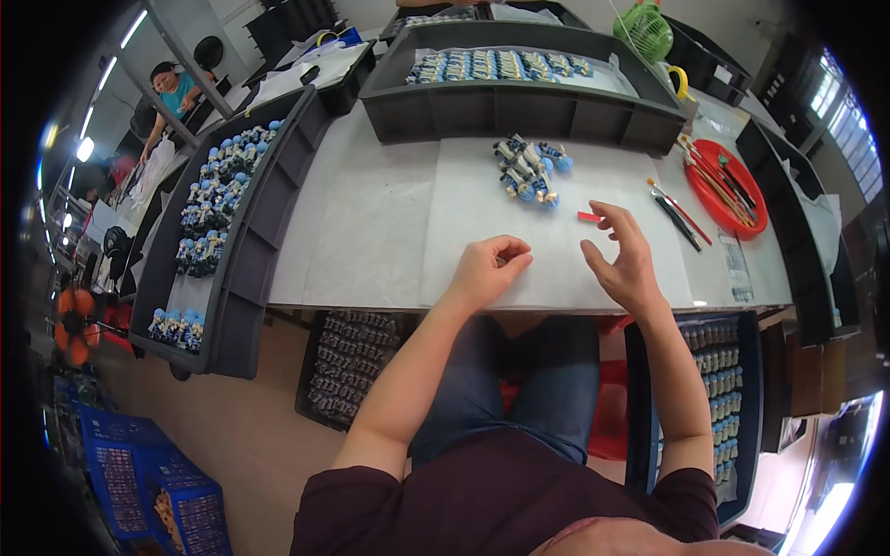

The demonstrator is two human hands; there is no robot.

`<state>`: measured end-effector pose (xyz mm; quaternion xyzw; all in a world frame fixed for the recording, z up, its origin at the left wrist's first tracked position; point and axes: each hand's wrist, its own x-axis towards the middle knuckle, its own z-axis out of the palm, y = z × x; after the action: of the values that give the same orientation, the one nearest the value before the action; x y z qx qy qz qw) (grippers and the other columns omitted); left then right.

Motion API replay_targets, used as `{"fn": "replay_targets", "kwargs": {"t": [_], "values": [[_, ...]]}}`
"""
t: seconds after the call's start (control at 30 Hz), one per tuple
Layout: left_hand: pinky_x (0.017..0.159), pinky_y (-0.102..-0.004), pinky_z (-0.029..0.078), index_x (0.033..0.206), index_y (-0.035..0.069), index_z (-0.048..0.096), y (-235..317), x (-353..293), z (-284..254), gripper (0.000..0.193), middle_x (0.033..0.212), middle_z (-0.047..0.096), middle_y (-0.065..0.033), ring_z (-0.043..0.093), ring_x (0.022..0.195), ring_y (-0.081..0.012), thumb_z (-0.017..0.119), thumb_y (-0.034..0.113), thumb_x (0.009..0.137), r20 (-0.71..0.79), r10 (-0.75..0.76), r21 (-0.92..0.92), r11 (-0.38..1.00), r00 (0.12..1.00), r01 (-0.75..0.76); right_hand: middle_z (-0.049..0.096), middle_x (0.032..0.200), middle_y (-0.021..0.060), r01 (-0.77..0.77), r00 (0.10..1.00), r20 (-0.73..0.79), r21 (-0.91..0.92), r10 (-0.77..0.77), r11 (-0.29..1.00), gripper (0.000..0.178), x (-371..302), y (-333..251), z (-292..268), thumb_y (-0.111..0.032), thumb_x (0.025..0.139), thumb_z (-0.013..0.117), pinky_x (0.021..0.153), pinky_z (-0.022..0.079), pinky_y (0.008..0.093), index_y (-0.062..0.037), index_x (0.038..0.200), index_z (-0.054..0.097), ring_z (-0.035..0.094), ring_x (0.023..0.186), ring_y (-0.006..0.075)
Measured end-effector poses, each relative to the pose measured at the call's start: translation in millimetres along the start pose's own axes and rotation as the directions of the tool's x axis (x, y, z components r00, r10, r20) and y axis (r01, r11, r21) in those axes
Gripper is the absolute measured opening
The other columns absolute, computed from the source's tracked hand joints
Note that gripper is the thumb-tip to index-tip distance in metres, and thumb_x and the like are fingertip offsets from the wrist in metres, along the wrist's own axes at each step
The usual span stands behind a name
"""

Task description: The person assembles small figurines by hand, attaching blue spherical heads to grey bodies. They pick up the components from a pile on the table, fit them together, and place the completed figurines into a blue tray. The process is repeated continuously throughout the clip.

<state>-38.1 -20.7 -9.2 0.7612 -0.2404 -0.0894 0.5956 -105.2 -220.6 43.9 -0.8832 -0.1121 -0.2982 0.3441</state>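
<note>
While the left hand (pixel 489 270) curls, its grip unclear, the right hand (pixel 630 259), spread apart, is beside a red strip (pixel 587 217), figurines (pixel 527 170) beyond.

Even, cool indoor light fills the middle, brightest on the white paper (pixel 389 222) of the worktable, where shadows near the left hand (pixel 491 269) and right hand (pixel 623 259) are faint and soft. Fluorescent tubes (pixel 133 30) glow at upper left; the barred window (pixel 851 120) at right is washed out (a harsher glare burns at lower right). Beneath the table it is dimmer, the jeans (pixel 547 371) in shade. The fisheye bows the left-hand crate (pixel 243 246), the corners fall to black, and the orange fan (pixel 76 326) near the rim looks smeared.
</note>
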Motion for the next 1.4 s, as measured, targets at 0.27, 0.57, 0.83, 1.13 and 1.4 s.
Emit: {"fn": "replay_targets", "kwargs": {"t": [0.27, 0.57, 0.83, 1.13, 1.4], "values": [[0.059, -0.0276, 0.047, 0.085, 0.0, 0.062, -10.5, 3.6, 3.9, 0.013, 0.072, 0.063, -0.0119, 0.06, 0.062, -0.0168, 0.062, 0.009, 0.075, -0.075, 0.284, 0.07, 0.958, 0.956, -0.279, 0.057, 0.093, 0.0069, -0.34, 0.919, 0.301, 0.274, 0.255, 0.9, 0.032, 30.7, 46.8, 77.7, -0.012, 0.075, 0.065, 0.07, 0.043, 0.0274, -0.0032, 0.104, 0.055, 0.052, 0.082, 0.0161], [0.059, -0.028, 0.047, 0.084, 0.0, 0.062, -6.6, -2.4, -1.7, 0.013, 0.073, 0.064, -0.0115, 0.06, 0.06, -0.0177, 0.062, 0.01, 0.075, -0.049, 0.237, 0.082, 0.969, 0.97, -0.233, 0.056, 0.085, 0.0025, -0.362, 0.927, 0.223, 0.326, 0.302, 0.873, 0.02, 15.2, 38.1, 85.4, -0.013, 0.082, 0.06, 0.067, 0.04, 0.0229, -0.0035, 0.1, 0.061, 0.05, 0.077, 0.0082], [0.059, -0.0258, 0.047, 0.085, 0.0, 0.062, -4.8, -1.5, -0.9, 0.012, 0.074, 0.064, -0.0103, 0.059, 0.062, -0.013, 0.062, 0.008, 0.076, -0.047, 0.208, 0.065, 0.977, 0.977, -0.204, 0.059, 0.083, 0.0114, -0.216, 0.971, 0.149, 0.19, 0.19, 0.958, 0.017, 11.3, 32.9, 89.0, -0.01, 0.081, 0.06, 0.068, 0.044, 0.0287, -0.0006, 0.095, 0.061, 0.055, 0.075, 0.0186], [0.06, -0.0247, 0.047, 0.086, -0.002, 0.062, -7.4, 0.0, 2.5, 0.012, 0.077, 0.065, -0.0098, 0.059, 0.066, -0.0109, 0.062, 0.006, 0.077, -0.035, 0.209, 0.042, 0.977, 0.977, -0.208, 0.059, 0.08, 0.0115, -0.159, 0.982, 0.129, 0.175, 0.137, 0.972, 0.013, 13.9, 31.3, 85.3, -0.008, 0.08, 0.059, 0.065, 0.043, 0.0291, 0.0004, 0.09, 0.061, 0.054, 0.071, 0.0195], [0.062, -0.0235, 0.047, 0.087, -0.002, 0.061, -5.6, -1.2, 2.1, 0.012, 0.077, 0.064, -0.0089, 0.058, 0.068, -0.0097, 0.061, 0.005, 0.078, -0.021, 0.183, -0.012, 0.983, 0.983, -0.184, 0.058, 0.08, 0.0106, -0.179, 0.978, 0.144, 0.186, 0.154, 0.966, 0.014, 14.9, 25.2, 81.5, -0.01, 0.082, 0.058, 0.064, 0.043, 0.0278, 0.0005, 0.091, 0.061, 0.053, 0.07, 0.0174]]}}
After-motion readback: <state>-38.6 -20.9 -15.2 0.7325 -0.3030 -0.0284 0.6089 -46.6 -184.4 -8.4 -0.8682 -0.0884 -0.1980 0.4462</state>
